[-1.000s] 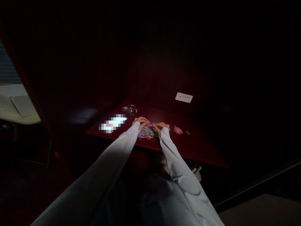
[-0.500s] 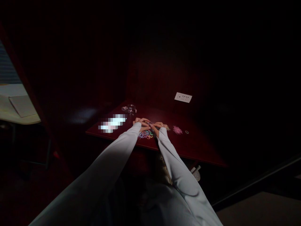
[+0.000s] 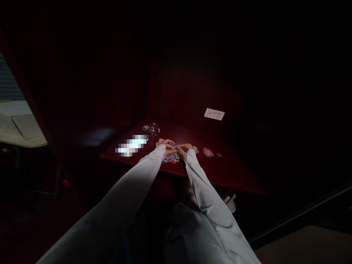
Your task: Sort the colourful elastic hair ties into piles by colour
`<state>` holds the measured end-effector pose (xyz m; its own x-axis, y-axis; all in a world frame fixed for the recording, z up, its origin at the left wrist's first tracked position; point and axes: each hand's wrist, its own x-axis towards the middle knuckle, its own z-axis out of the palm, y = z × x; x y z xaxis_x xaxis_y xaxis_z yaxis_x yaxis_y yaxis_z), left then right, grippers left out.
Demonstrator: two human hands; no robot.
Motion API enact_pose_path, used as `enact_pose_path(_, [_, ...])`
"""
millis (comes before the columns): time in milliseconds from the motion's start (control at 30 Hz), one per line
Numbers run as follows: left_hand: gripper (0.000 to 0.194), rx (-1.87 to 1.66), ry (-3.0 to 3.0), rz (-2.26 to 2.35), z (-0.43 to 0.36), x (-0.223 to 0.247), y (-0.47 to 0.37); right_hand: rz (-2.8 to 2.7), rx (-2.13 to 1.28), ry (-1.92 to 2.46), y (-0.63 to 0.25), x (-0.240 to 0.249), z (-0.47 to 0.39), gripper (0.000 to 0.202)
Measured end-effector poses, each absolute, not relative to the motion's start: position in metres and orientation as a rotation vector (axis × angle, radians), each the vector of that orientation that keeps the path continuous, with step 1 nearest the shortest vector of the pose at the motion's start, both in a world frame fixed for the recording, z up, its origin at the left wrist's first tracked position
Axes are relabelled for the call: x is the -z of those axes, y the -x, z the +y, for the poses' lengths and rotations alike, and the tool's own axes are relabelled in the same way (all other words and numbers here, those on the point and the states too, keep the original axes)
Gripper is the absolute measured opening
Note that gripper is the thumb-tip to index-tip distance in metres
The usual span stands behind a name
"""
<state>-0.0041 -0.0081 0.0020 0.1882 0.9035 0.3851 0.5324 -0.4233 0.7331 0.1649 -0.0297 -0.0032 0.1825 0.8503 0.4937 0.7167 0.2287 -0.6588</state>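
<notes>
- Two bare hands are present over a dark red tabletop (image 3: 220,175), both in long pale sleeves.
- Left hand (image 3: 165,145): fingers bent, thumb and fingertips drawn in toward the other hand. Whether they pinch a band cannot be told at this size.
- Right hand (image 3: 188,147): fingers bent, fingertips close to those of the left hand. Its grip, if any, cannot be determined either.
- Multicoloured bands (image 3: 171,158): a loose heap on the tabletop, under and just in front of the hands, partly hidden by them. Purple, green, orange and pink pieces are visible.
- Pink bands (image 3: 208,152): a separate small pile, to the right of the right hand and apart from it.
- Single ring (image 3: 219,154): lying alone, just right of the pink pile.
- Clear container (image 3: 154,128): near the rear left of the tabletop, with small pinkish items beside it.
- Bright pixelated rectangle (image 3: 132,145): lying left of the hands; its content is obscured.
- White socket plate (image 3: 214,114): on the dark panel behind the tabletop.
- Pale side table (image 3: 35,141): at far left, beyond the partition.
</notes>
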Motion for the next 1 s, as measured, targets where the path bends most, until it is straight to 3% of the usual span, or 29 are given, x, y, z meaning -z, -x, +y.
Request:
enact_pose_path(300, [0.001,-1.161,-2.044,1.419,-0.011,-0.004,0.005,-1.389,-0.113,1.645,-0.177,-0.001,-0.033,0.045])
enact_pose_path(500, [0.011,-1.297,-1.872,1.472,-0.006,-0.001,0.007,-1.061,0.051,1.866,-0.22,-0.008,-0.03,0.044])
enact_pose_path(900, [0.02,-1.423,-1.713,1.616,-0.011,-0.009,0.006,-1.133,0.177,1.911,-0.234,-0.001,-0.016,0.055])
enact_pose_path(1000, [0.027,-1.479,-1.623,1.657,-0.014,-0.014,0.007,-1.148,0.257,1.889,-0.23,0.0,-0.019,0.049])
